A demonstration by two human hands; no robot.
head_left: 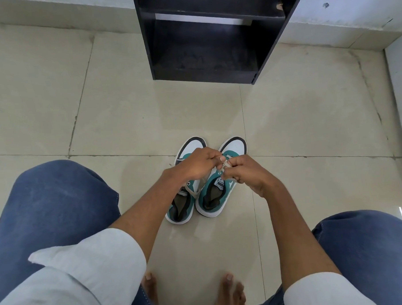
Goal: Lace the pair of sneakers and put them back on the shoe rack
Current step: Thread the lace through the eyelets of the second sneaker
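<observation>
Lace (226,168) ends hidden btwn 2 hands (197,163)

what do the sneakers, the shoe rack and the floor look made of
Sneakers: likely matte teal suede or canvas with smooth white toe panels and rubber soles.
Shoe rack: probably black laminated board; a chipped edge shows pale core.
Floor: glossy beige tiles with grout lines.

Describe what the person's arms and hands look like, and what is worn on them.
Both hands are bare: the left hand and right hand show no gloves, rings, watch or bands. The forearms are uncovered, with a pale, loose left sleeve and right sleeve rolled or pushed up near the elbows.
</observation>
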